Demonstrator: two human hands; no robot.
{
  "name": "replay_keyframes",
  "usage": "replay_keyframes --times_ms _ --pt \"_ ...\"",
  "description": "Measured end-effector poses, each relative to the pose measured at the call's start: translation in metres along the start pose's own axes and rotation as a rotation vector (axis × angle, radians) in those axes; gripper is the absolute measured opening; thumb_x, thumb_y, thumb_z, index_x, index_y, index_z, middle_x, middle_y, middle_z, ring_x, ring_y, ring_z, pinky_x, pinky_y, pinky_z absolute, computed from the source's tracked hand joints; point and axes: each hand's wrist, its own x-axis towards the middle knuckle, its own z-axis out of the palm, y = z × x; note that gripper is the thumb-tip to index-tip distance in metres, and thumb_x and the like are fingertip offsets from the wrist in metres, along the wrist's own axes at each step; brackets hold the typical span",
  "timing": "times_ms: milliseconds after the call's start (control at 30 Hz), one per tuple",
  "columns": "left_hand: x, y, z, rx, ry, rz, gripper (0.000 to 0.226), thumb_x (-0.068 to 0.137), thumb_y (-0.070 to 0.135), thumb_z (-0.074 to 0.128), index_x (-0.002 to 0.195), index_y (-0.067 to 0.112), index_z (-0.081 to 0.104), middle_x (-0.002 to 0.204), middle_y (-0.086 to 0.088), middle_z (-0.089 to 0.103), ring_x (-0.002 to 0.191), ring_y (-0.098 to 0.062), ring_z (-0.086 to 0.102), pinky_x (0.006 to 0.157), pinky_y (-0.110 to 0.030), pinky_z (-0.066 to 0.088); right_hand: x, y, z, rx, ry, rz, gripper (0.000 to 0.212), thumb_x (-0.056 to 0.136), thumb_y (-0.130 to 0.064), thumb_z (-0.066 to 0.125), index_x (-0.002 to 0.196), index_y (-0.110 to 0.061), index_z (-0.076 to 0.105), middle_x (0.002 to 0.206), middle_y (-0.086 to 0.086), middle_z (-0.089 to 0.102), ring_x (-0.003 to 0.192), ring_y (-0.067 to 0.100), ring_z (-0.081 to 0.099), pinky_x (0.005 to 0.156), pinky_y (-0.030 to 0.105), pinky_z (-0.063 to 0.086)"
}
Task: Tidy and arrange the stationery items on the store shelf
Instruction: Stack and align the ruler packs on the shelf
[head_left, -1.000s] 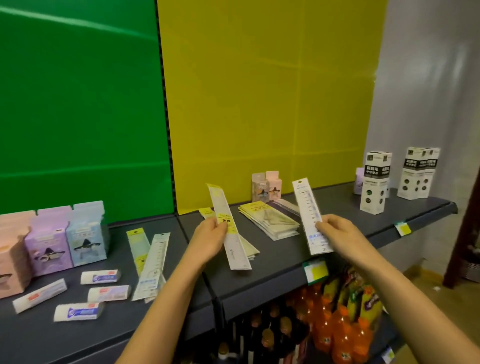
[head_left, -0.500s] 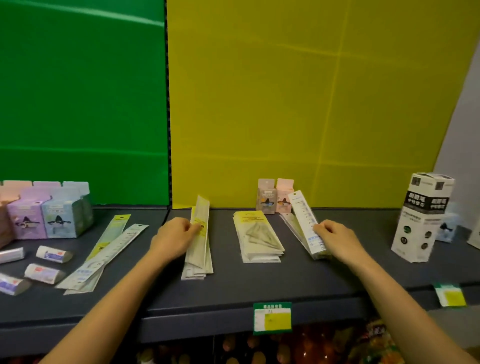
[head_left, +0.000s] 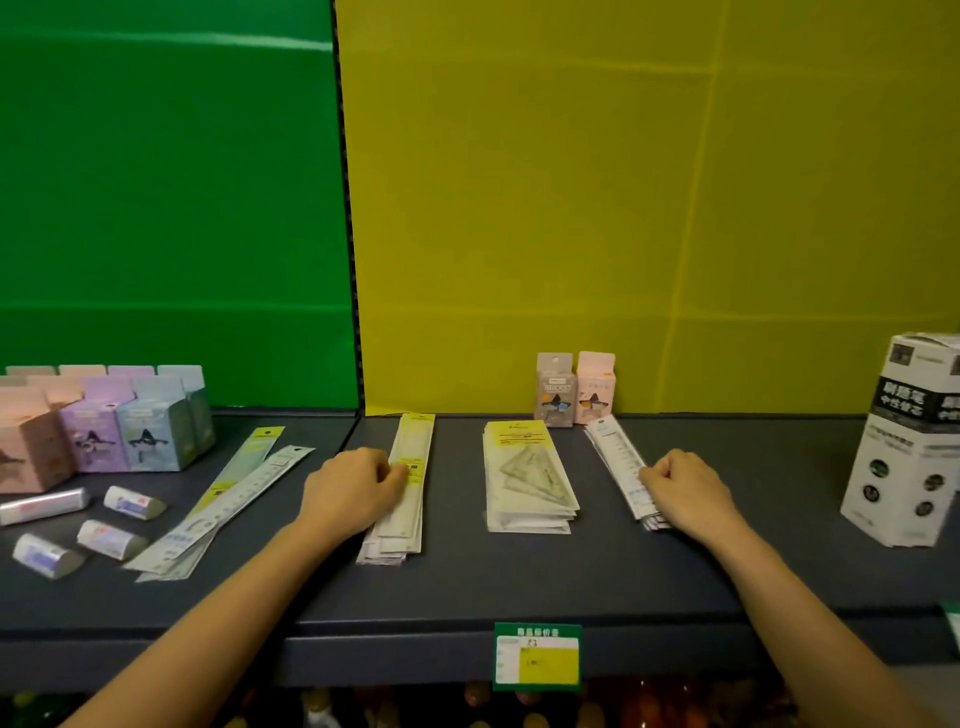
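On the dark shelf (head_left: 519, 587) lie several stacks of packaged rulers. My left hand (head_left: 350, 493) pinches a long yellow-labelled ruler pack (head_left: 410, 467) that lies flat on its stack left of centre. My right hand (head_left: 685, 491) has curled fingers on the near end of a white ruler pack (head_left: 615, 460), which lies on another stack at the right. Between them sits a stack of set-square packs (head_left: 524, 478). Further ruler packs (head_left: 228, 504) lie askew on the left shelf section.
Pastel boxes (head_left: 98, 431) stand at the back left, with several small wrapped erasers (head_left: 111, 538) in front. Two small hanging boxes (head_left: 574, 389) lean against the yellow back panel. A white-and-black carton (head_left: 909, 441) stands at the right. A price tag (head_left: 537, 657) hangs on the shelf edge.
Both hands have lowered their raised ruler packs flat onto the stacks. The view has swung to face the shelf squarely.
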Motion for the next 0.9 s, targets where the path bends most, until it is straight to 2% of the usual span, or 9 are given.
replay_keyframes --times_ms 67,167,267,367,467,633,733,800,900 --pt "0.000 0.000 0.000 0.007 0.007 0.003 0.039 0.091 0.045 0.042 0.068 0.016 0.052 0.058 0.004 0.050 0.067 -0.022 0.054 0.057 -0.028 0.034 0.001 0.000 0.001 -0.003 0.009 0.001 0.033 0.089 -0.023 0.048 0.058 -0.016 0.042 0.077 0.008 0.051 0.069 0.022 0.047 0.050 0.027 0.029" --pt "-0.001 0.002 -0.001 0.013 0.030 -0.009 0.037 0.091 0.045 0.042 0.081 0.013 0.057 0.067 0.001 0.055 0.075 -0.024 0.058 0.061 -0.029 0.036 -0.001 -0.001 -0.001 0.003 0.002 0.000 0.017 0.091 -0.026 0.046 0.087 -0.011 0.052 0.096 0.009 0.058 0.082 0.022 0.050 0.054 0.027 0.030" --pt "-0.005 0.008 -0.006 0.069 0.072 -0.027 0.046 0.089 0.056 0.037 0.092 0.013 0.053 0.085 -0.006 0.064 0.085 -0.027 0.060 0.066 -0.033 0.041 -0.001 -0.001 -0.002 -0.070 -0.027 -0.008 0.040 0.092 -0.043 0.042 0.109 -0.008 0.054 0.115 0.012 0.058 0.100 0.026 0.054 0.072 0.029 0.035" --pt "-0.009 0.021 -0.009 0.236 -0.019 -0.044 0.073 0.079 0.074 0.031 0.108 0.010 0.050 0.106 -0.011 0.064 0.100 -0.030 0.060 0.077 -0.036 0.045 -0.003 -0.007 -0.002 -0.241 -0.095 -0.016 0.066 0.084 -0.060 0.045 0.122 -0.006 0.050 0.126 0.015 0.050 0.113 0.030 0.052 0.079 0.031 0.039" --pt "-0.014 0.031 -0.011 0.352 -0.123 -0.055 0.079 0.075 0.075 0.038 0.119 0.009 0.046 0.121 -0.010 0.059 0.111 -0.029 0.057 0.083 -0.036 0.044 -0.008 -0.013 -0.001 -0.351 -0.111 -0.029 0.071 0.081 -0.060 0.051 0.128 -0.006 0.046 0.129 0.015 0.046 0.117 0.031 0.050 0.087 0.034 0.044" --pt "-0.014 0.032 -0.014 0.334 -0.162 -0.073 0.059 0.084 0.055 0.045 0.119 0.007 0.046 0.124 -0.012 0.057 0.111 -0.030 0.055 0.076 -0.033 0.037 -0.014 -0.014 0.000 -0.330 -0.079 -0.046 0.059 0.086 -0.046 0.051 0.127 -0.005 0.047 0.126 0.016 0.046 0.114 0.032 0.050 0.085 0.035 0.044" --pt "-0.019 0.033 -0.019 0.323 -0.166 -0.089 0.067 0.083 0.063 0.042 0.121 0.008 0.045 0.125 -0.012 0.056 0.113 -0.031 0.054 0.081 -0.035 0.041 -0.022 -0.020 -0.004 -0.405 -0.071 -0.054 0.065 0.087 -0.053 0.046 0.131 -0.005 0.043 0.132 0.015 0.043 0.120 0.032 0.044 0.090 0.037 0.043" --pt "-0.023 0.031 -0.023 0.312 -0.145 -0.100 0.073 0.082 0.069 0.037 0.120 0.008 0.045 0.123 -0.013 0.057 0.113 -0.031 0.055 0.083 -0.037 0.044 -0.028 -0.030 -0.008 -0.466 -0.011 -0.112 0.065 0.089 -0.054 0.042 0.133 -0.007 0.039 0.136 0.014 0.041 0.124 0.031 0.040 0.093 0.039 0.042" --pt "-0.032 0.019 -0.034 0.292 -0.006 -0.069 0.061 0.086 0.063 0.034 0.113 0.010 0.047 0.115 -0.012 0.062 0.104 -0.031 0.058 0.075 -0.035 0.045 -0.037 -0.056 -0.013 -0.394 0.113 -0.268 0.054 0.092 -0.046 0.041 0.134 -0.012 0.039 0.136 0.010 0.042 0.124 0.028 0.040 0.094 0.039 0.041"
